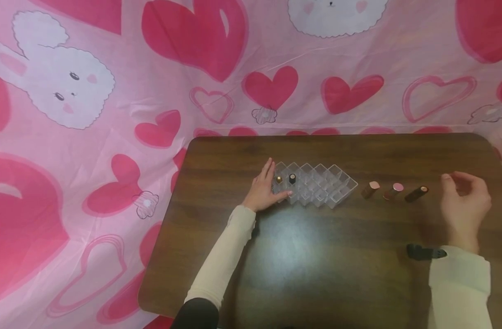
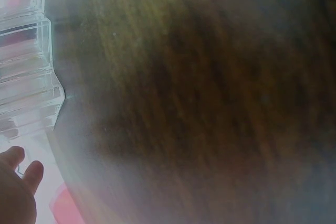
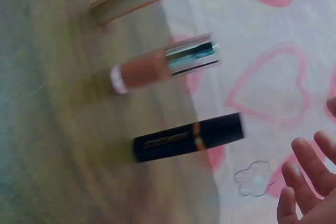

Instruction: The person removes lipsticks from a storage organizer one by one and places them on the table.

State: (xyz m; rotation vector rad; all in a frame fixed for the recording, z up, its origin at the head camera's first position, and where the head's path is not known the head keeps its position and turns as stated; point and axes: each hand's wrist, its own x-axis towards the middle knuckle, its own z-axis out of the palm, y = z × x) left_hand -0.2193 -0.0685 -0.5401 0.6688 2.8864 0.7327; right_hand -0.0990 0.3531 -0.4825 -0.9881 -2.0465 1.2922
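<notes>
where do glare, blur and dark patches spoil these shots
Head view: a pale glare patch on the tabletop, just nearer than the clear organizer; left wrist view: the tabletop's grain looks smeared, with a dark patch from the centre rightward; right wrist view: motion-like softness, with the lettering on the black tube too blurred to read.

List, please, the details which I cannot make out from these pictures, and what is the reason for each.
- Lettering on the black tube, right wrist view: blurred.
- Most of the right hand, right wrist view: cut off by the right edge.
- Rest of the clear organizer, left wrist view: cut off by the left edge.
- Part of the organizer's left end, head view: hidden by the left hand.
</notes>
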